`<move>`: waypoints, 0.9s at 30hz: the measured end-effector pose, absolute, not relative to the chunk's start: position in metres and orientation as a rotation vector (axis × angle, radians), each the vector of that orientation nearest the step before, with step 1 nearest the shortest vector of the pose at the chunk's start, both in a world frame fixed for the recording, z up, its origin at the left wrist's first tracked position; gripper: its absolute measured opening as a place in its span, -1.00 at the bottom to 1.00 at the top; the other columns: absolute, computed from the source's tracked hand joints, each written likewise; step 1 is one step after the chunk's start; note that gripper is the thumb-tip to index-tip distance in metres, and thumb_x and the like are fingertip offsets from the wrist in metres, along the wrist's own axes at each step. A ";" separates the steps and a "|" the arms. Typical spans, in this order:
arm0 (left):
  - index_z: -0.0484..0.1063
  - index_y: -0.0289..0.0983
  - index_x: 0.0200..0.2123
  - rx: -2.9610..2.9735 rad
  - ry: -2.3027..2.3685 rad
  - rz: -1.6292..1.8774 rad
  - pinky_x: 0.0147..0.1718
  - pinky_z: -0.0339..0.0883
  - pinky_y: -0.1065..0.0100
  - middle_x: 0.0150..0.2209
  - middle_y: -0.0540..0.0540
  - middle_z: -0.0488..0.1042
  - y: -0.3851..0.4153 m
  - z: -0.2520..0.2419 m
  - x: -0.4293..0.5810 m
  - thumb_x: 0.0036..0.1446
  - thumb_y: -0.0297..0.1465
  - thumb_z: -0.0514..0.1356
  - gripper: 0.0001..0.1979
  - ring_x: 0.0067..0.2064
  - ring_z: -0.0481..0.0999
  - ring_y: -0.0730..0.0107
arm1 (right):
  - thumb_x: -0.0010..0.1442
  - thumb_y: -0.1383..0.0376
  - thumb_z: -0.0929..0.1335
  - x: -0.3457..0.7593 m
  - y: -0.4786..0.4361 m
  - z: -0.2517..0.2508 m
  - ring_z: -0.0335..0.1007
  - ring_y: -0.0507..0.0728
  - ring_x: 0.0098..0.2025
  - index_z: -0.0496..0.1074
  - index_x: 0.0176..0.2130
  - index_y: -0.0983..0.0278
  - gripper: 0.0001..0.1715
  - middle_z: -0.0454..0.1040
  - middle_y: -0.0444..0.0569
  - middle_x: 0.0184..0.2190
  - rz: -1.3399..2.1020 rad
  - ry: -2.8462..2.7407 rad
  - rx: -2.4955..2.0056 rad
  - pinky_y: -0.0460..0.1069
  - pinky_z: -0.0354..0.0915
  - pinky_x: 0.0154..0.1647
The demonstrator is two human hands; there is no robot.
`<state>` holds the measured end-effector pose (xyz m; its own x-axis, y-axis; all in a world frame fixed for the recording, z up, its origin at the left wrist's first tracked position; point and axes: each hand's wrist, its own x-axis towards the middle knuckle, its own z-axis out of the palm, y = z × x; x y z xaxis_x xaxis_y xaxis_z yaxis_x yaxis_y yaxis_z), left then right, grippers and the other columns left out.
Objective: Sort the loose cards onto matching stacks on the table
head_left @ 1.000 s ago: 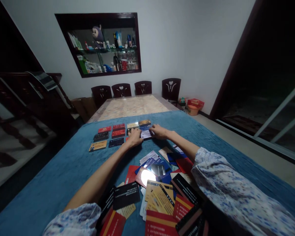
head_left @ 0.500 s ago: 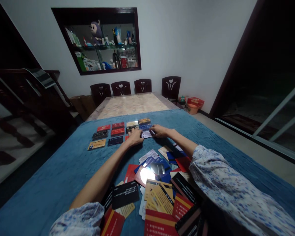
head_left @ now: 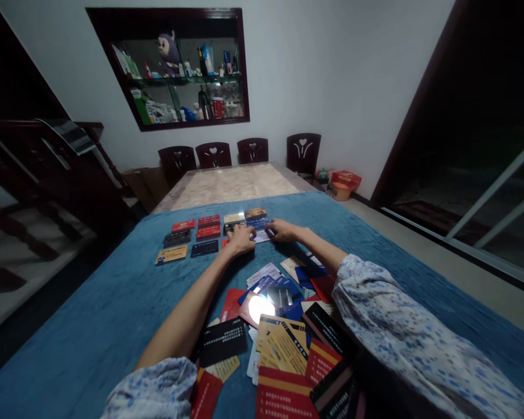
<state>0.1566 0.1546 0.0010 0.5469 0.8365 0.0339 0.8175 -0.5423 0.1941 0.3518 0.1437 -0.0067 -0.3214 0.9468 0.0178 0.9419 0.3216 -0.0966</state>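
Note:
Between my two hands a pale card [head_left: 262, 235] lies at the front of the rightmost column of stacked cards. My left hand [head_left: 243, 240] has its fingers bent at the card's left edge, partly covering a red card below it. At the opposite edge my right hand [head_left: 283, 230] grips with curled fingers. Just behind are a blue card stack [head_left: 257, 223] and a gold-brown stack [head_left: 255, 213]. Further left stand red stacks [head_left: 208, 231], a black stack [head_left: 177, 238], a dark blue card [head_left: 205, 248] and a gold card [head_left: 172, 255].
Nearer me, loose cards overlap in a messy heap, among them gold cards [head_left: 283, 349], a black card [head_left: 223, 342] and red cards [head_left: 283, 393]. A blue cloth [head_left: 91, 326] covers this part of the table. Dark chairs [head_left: 213, 155] line the far end.
Both hands stay at the pale card with hardly any movement. The whole view has shifted slightly, and my left sleeve appears a little further right.

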 end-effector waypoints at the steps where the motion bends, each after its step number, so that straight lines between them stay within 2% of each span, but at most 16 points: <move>1: 0.49 -0.19 -0.07 2.631 1.423 0.185 0.00 0.20 -0.06 0.05 -0.23 0.42 0.154 0.000 0.157 0.01 -0.48 0.16 -0.63 0.15 0.24 -0.13 | 0.06 0.35 0.42 0.351 0.144 -0.006 0.44 0.19 -0.07 0.54 -0.02 0.28 -0.57 0.49 0.11 -0.01 0.096 -2.497 -1.794 -0.05 0.32 -0.06; 9: 0.51 -0.18 -0.13 2.677 1.415 0.244 -0.02 0.18 -0.05 0.03 -0.24 0.42 0.149 -0.003 0.159 0.05 -0.49 0.13 -0.70 0.15 0.22 -0.11 | 0.09 0.32 0.42 0.350 0.138 -0.002 0.45 0.23 -0.06 0.55 -0.06 0.26 -0.63 0.49 0.15 -0.01 0.053 -2.504 -1.815 -0.05 0.32 -0.10; 14: 0.52 -0.21 -0.13 2.699 1.402 0.274 -0.02 0.15 -0.06 0.04 -0.26 0.41 0.144 -0.001 0.157 0.11 -0.45 0.12 -0.72 0.15 0.20 -0.11 | 0.18 0.26 0.38 0.356 0.124 -0.002 0.43 0.25 -0.04 0.51 0.03 0.28 -0.59 0.47 0.19 -0.02 -0.027 -2.462 -1.801 -0.01 0.30 -0.04; 19: 0.53 -0.22 -0.16 2.719 1.377 0.305 -0.02 0.13 -0.04 0.03 -0.26 0.42 0.140 0.001 0.157 0.13 -0.46 0.11 -0.75 0.13 0.20 -0.09 | 0.15 0.31 0.40 0.373 0.105 0.001 0.37 0.26 0.03 0.46 0.12 0.24 -0.48 0.45 0.14 0.02 -0.048 -2.453 -1.789 0.02 0.25 0.01; 27: 0.54 -0.22 -0.12 2.735 1.232 0.414 0.04 0.08 -0.05 0.04 -0.22 0.43 0.119 0.001 0.164 0.11 -0.49 0.14 -0.72 0.17 0.17 -0.09 | 0.19 0.36 0.35 0.402 0.069 -0.003 0.33 0.25 0.01 0.50 0.07 0.30 -0.56 0.48 0.16 -0.01 -0.025 -2.422 -1.703 0.08 0.17 0.05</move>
